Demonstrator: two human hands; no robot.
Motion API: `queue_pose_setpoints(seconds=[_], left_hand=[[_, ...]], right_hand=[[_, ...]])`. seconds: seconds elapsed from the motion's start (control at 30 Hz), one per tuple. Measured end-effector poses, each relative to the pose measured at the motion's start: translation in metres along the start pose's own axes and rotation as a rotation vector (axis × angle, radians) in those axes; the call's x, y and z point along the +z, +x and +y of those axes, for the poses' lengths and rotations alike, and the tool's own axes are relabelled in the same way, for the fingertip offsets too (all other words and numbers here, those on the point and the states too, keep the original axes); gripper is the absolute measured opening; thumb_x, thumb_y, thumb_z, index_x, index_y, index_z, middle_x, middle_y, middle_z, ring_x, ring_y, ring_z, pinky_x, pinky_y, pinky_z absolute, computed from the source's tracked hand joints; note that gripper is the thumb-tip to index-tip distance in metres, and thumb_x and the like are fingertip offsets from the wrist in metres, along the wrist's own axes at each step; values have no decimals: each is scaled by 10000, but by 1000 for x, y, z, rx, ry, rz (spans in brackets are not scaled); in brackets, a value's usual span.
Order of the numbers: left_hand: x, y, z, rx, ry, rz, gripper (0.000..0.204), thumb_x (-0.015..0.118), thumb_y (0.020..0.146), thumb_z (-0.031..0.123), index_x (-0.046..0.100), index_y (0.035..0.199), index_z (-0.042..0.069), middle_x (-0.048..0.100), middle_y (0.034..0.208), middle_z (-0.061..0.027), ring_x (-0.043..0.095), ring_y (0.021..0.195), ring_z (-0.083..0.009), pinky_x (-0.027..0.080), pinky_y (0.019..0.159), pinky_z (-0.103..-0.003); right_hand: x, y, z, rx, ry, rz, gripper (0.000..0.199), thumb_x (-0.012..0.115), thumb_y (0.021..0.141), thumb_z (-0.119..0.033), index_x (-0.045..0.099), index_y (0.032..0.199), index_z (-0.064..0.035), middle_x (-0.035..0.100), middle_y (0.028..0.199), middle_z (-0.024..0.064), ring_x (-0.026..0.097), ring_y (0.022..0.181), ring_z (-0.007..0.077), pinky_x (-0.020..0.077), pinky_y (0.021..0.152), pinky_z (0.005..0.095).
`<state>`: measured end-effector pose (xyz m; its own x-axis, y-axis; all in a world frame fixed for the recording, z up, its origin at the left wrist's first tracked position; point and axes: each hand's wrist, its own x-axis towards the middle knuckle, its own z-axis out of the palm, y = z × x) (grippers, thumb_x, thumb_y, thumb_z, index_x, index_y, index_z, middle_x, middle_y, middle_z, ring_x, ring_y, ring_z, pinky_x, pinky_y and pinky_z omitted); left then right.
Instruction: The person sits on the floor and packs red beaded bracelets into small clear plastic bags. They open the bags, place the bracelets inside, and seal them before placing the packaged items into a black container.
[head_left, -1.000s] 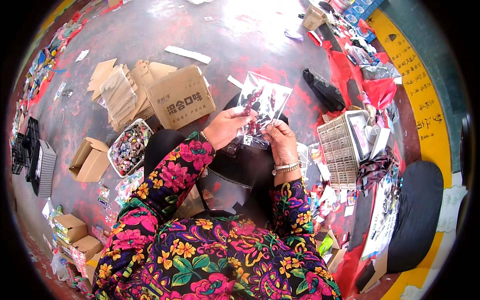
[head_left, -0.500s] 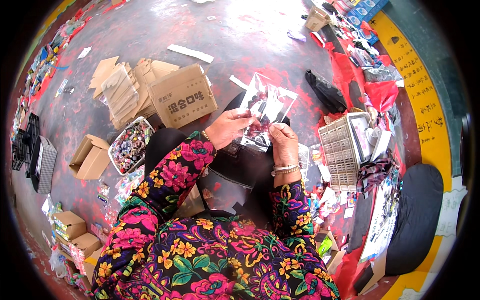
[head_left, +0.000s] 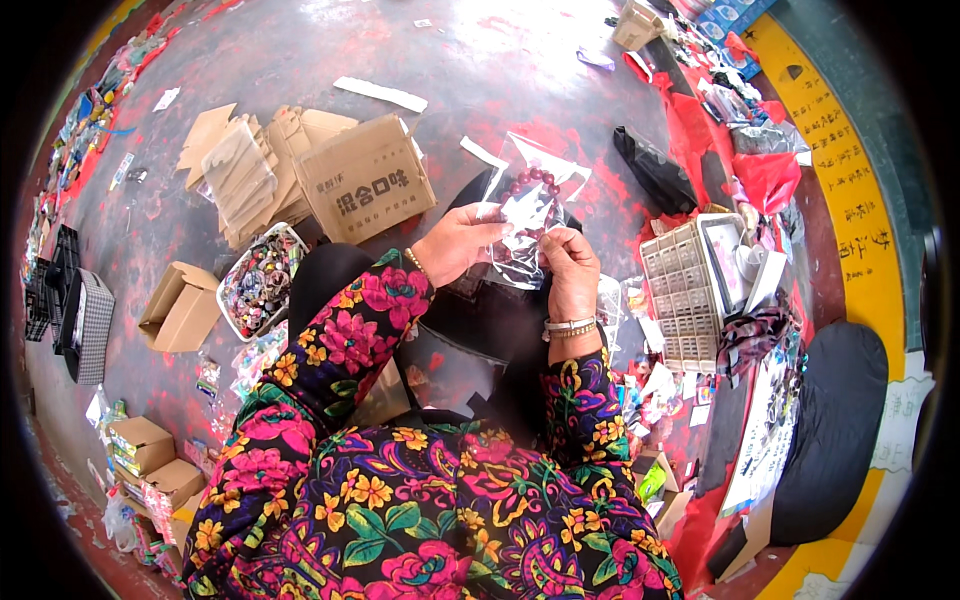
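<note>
In front of me a clear plastic bag (head_left: 517,262) is held up between both hands, its upper part spreading away from me and catching the light. A bracelet of dark red beads (head_left: 535,177) shows at the bag's far part; whether it lies fully inside I cannot tell. My left hand (head_left: 458,241) pinches the bag's left side, thumb and fingers together. On the right side, my right hand (head_left: 573,272) grips the bag between thumb and forefinger. Both hands are closed on the plastic, above my dark-clad lap.
Flattened cardboard and a brown carton (head_left: 368,180) lie ahead to the left. A white basket of small colourful items (head_left: 228,312) stands near an open cardboard box (head_left: 180,308). To the right are a cream plastic crate (head_left: 680,295), a black bag (head_left: 652,172) and red sheeting (head_left: 765,183).
The bag has been turned and lowered slightly. The beads, earlier scattered between my hands and the top, now show as a curved row at the far part. Both hands keep their hold.
</note>
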<state>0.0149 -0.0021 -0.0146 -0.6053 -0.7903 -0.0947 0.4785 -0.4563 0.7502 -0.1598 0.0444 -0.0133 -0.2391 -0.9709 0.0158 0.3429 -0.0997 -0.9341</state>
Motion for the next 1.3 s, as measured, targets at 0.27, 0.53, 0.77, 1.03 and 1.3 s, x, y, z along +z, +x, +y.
queue_pose_setpoints(seconds=[0.27, 0.53, 0.77, 1.03, 1.3], left_hand=[[10, -5, 7, 41, -46, 32, 159, 533, 879, 35, 567, 1032, 9, 606, 1008, -79, 595, 923, -176, 484, 805, -313], [12, -8, 11, -20, 1, -33, 183, 532, 885, 58, 555, 1057, -1, 596, 1016, -85, 588, 909, -173, 478, 807, -318], [6, -4, 6, -17, 56, -73, 209, 549, 874, 68, 554, 1076, 13, 603, 984, -37, 587, 884, -109, 482, 765, -255], [11, 0, 3, -3, -17, -40, 218, 510, 894, 51, 543, 1105, 7, 606, 999, -87, 594, 899, -181, 491, 788, -311], [6, 0, 8, 290, -213, 94, 220, 495, 905, 83, 547, 1113, 32, 569, 1117, -133, 534, 1077, -222, 423, 910, -359]], right_hand=[[-4, 1, 0, 151, 156, -18, 114, 610, 823, -30, 621, 936, -44, 623, 828, -2, 571, 726, 79, 445, 624, 206], [-10, 4, 9, 222, 252, -82, 101, 665, 790, -50, 639, 886, -31, 646, 806, 25, 597, 729, 107, 479, 660, 235], [-3, 0, 0, 217, 143, -36, 83, 676, 781, -54, 641, 842, -10, 641, 769, 34, 577, 695, 106, 451, 659, 207], [-2, 1, 5, 116, 89, 25, 188, 666, 807, -120, 643, 938, 13, 650, 814, 48, 597, 728, 112, 472, 647, 216], [13, -6, -11, 297, 332, -274, 472, 623, 852, -246, 457, 1244, -42, 571, 1113, 49, 567, 1008, 156, 491, 749, 268]])
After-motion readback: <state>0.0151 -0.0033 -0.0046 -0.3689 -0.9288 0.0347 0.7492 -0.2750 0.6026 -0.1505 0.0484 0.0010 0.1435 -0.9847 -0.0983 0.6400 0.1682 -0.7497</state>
